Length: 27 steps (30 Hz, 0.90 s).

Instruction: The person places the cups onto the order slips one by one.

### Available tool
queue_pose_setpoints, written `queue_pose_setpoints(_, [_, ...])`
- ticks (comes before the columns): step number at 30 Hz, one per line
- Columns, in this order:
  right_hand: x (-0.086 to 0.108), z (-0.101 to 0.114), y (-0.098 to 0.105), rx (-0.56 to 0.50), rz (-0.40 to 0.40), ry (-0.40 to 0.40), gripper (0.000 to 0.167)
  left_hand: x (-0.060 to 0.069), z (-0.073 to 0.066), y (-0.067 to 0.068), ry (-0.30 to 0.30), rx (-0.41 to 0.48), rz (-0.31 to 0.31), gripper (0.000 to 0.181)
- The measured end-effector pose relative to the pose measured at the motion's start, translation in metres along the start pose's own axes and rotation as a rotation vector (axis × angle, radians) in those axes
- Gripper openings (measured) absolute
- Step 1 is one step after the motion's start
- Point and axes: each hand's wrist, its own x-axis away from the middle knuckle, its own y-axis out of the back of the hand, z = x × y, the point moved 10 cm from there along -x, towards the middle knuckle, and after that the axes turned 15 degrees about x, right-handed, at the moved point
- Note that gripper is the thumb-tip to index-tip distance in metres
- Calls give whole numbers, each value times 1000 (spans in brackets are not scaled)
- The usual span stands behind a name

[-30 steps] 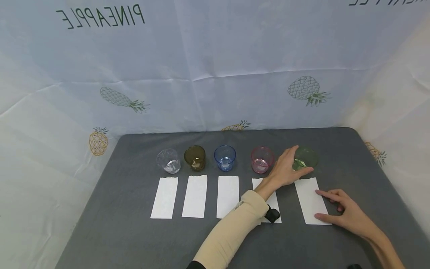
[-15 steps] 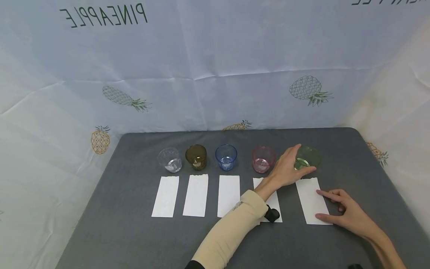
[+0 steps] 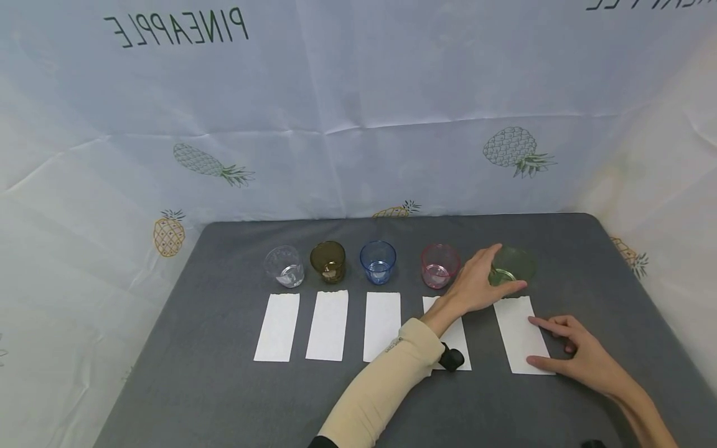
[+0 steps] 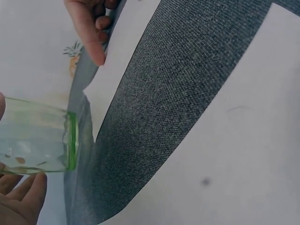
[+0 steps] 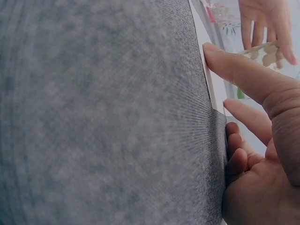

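In the head view my left hand [image 3: 476,281], in a cream sleeve, grips the green glass [image 3: 512,264] at the right end of a row of glasses. Thumb and fingers are on opposite sides of it. The left wrist view shows the see-through green glass [image 4: 37,136] with its thick base; whether that base meets the table is hard to tell. Just below, a white paper strip [image 3: 518,330] lies flat. My right hand [image 3: 582,354] rests with its straight index finger and thumb touching this strip, its other fingers loosely bent.
Leftward in the row stand a pink glass [image 3: 439,264], a blue glass [image 3: 378,261], a brown glass [image 3: 328,261] and a clear glass [image 3: 284,266]. Each has a white strip in front, such as the leftmost strip [image 3: 277,326]. Pineapple-print cloth [image 3: 336,81] hangs behind the grey table [image 3: 213,398].
The head view has shifted very slightly. Both hands, the green glass and the strips keep nearly the same places.
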Motion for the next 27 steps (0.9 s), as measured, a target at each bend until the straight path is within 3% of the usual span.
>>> queue_pose_setpoints(6, [0,-2,-3,16,14,-16,72,3,-2,1,3,-2,15,83])
queue_pose_setpoints(18, [0,-2,-4,21,38,-25,73,11,-17,3,-54,-17,51,83])
queue_pose_setpoints(22, [0,-2,-5,20,54,-28,74,15,-23,2,-79,-11,76,83])
queue_pose_setpoints(27, [0,-2,-6,22,68,-39,75,21,-26,-4,-67,-22,95,83])
